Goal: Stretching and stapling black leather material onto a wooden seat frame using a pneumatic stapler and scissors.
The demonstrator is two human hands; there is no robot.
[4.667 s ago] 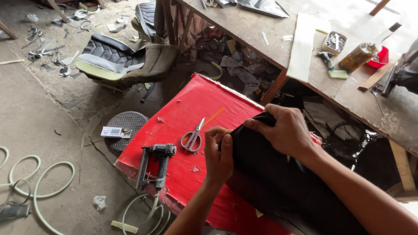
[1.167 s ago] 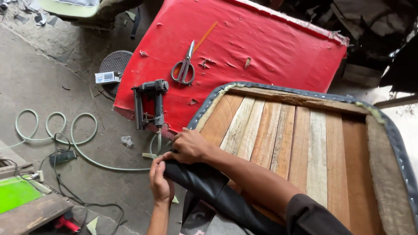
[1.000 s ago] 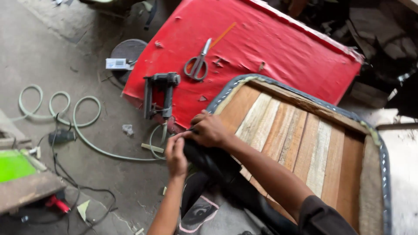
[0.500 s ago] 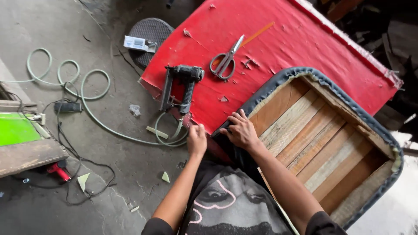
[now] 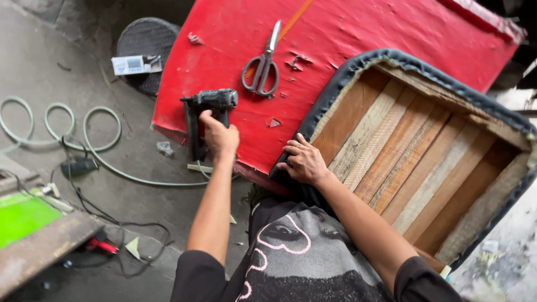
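A wooden seat base (image 5: 425, 151) lies plank side up, its rim wrapped in dark cover fabric (image 5: 358, 64). It rests partly on a red padded panel (image 5: 347, 33). My right hand (image 5: 305, 162) presses flat on the fabric at the near left corner of the frame. My left hand (image 5: 219, 137) is wrapped around the handle of a black pneumatic staple gun (image 5: 204, 112) standing at the red panel's near left edge. Grey scissors (image 5: 263, 64) lie on the red panel beyond the gun.
A pale green air hose (image 5: 67, 131) coils on the concrete floor at left, with black cables (image 5: 106, 223) nearby. A small white box (image 5: 134, 64) lies on a round dark mesh piece (image 5: 146, 42). A bright green board (image 5: 25, 218) sits at lower left.
My left hand left the fabric corner and took hold of the staple gun. My right hand stayed on the corner. The view moved closer over the seat frame.
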